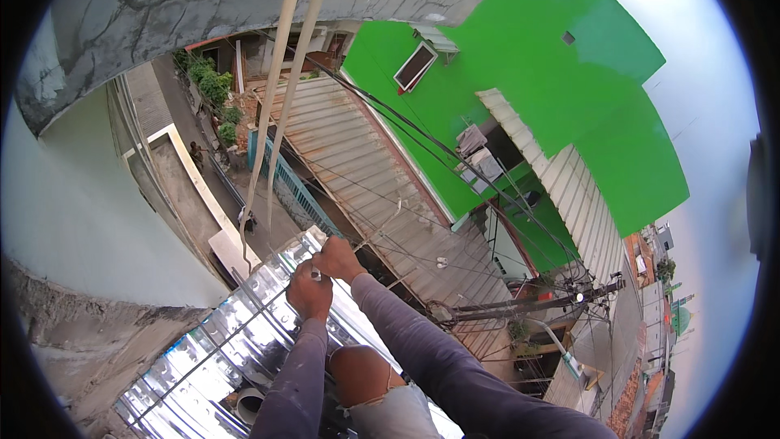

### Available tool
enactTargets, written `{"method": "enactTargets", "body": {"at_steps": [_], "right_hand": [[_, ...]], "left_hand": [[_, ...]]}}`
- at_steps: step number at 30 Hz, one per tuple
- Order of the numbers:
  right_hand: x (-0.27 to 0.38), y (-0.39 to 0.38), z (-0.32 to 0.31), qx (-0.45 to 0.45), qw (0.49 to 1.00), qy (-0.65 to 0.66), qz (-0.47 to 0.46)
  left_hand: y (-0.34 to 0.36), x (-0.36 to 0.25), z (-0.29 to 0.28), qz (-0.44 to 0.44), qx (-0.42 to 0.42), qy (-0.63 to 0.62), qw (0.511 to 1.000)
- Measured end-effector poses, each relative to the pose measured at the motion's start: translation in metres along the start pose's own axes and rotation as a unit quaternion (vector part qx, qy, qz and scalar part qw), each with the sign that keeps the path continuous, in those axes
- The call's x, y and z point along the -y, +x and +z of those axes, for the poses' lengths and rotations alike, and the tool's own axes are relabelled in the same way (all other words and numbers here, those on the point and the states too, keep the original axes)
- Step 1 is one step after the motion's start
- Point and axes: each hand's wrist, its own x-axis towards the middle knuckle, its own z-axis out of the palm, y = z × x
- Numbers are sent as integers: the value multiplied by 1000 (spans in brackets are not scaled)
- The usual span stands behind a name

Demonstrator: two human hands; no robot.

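My left hand [309, 293] is closed, its fingers curled, at the far edge of a shiny corrugated metal sheet [215, 349]. Touching it or nearly so, my right hand [338, 259] is closed just beyond and to the right. A small pale bit [316, 275] shows by the left fingers; its kind is too small to tell, and whatever the fingers grip is mostly hidden. Two pale cables [280, 57] hang from above, down to the left of my hands. A thin dark rod or wire [207, 355] crosses the sheet.
My bent knee [366, 374] is over the sheet, near a white pipe end [249, 403]. Cracked concrete [203, 0] overhangs above; a pale wall [154, 228] stands left. Far below lie a street and a rusty roof [357, 130]. Power lines run to a pole [528, 305] at right.
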Motion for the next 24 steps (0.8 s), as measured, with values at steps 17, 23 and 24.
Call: {"method": "enactTargets", "body": {"at_steps": [17, 23, 24], "right_hand": [[-57, 0, -54, 96, 961, -185, -183], [22, 31, -36, 193, 976, -12, -97], [18, 32, -35, 195, 976, -11, -97]], "left_hand": [[-8, -8, 6, 56, -20, -19, 998], [-1, 5, 6, 15, -13, -20, 1000], [0, 4, 8, -4, -3, -48, 999]]}}
